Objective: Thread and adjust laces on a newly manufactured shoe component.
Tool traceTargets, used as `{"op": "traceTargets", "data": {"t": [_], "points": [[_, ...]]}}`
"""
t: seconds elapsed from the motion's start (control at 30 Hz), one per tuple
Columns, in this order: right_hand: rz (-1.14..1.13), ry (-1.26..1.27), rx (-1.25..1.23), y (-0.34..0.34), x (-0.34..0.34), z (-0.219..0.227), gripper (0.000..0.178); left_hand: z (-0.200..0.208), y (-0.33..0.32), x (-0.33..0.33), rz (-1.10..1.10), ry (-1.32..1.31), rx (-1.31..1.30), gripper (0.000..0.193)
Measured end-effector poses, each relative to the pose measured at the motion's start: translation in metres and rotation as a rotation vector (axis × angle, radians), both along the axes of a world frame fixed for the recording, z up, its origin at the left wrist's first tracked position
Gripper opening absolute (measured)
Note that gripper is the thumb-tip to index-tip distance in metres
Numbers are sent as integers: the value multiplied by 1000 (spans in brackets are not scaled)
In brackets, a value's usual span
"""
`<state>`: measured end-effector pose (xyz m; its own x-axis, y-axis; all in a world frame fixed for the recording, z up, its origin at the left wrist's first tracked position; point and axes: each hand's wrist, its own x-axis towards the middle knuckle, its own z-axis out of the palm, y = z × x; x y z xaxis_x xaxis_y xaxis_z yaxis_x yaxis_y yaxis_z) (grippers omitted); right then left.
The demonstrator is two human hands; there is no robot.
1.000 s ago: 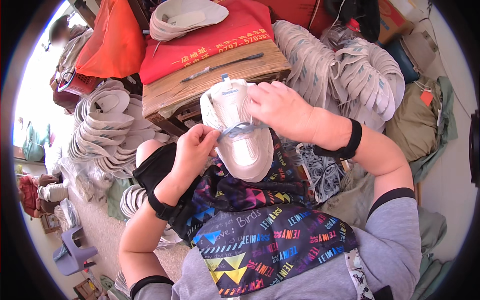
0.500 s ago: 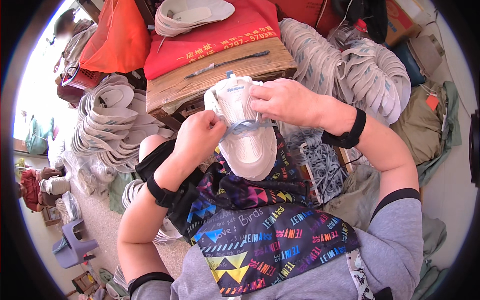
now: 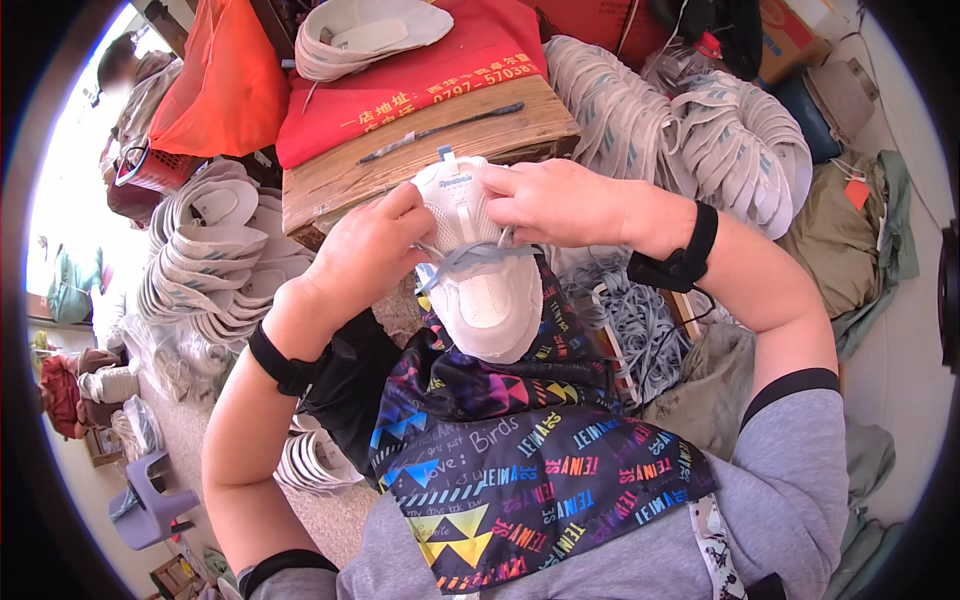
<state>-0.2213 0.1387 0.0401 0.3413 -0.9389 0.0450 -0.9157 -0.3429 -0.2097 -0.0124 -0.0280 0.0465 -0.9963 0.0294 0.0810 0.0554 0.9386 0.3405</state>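
Observation:
A white shoe upper with a mesh toe and tongue rests over my lap, toe toward me. Grey-blue shoelace crosses its throat in loose strands. My left hand pinches the upper's left eyelet edge, fingertips beside the lace. On the other side, my right hand is closed on the right eyelet edge near the tongue. Whether either hand also grips a lace end is hidden by the fingers. A patterned dark apron lies beneath the upper.
Ahead stands a wooden bench with a red cloth, a dark thin strip and more uppers. Stacked uppers stand at left and right. A box of grey-blue laces sits by my right forearm. A purple stool is far left.
My left hand has shifted up and left, its fingers reaching to the eyelet edge. My right hand has moved slightly down and left along the upper. The view has shifted a little.

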Motion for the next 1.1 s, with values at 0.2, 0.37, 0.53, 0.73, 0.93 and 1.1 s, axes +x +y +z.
{"op": "traceTargets", "data": {"t": [0.2,0.37,0.53,0.73,0.93,1.1], "points": [[-98,-29,-66,16,0,-16,24,0,-13,0,-48,27,238,23],[-97,-184,-109,14,2,-18,20,2,-12,-3,-48,-51,295,19],[-328,-658,7,11,17,-27,13,-9,-2,-2,-4,83,24,12],[-556,-1221,131,8,33,-24,14,-51,14,2,240,321,392,12],[-282,-1218,151,10,43,38,14,25,45,-7,403,472,812,15],[-79,-1375,143,-4,45,52,16,44,33,-20,314,677,771,17]]}}
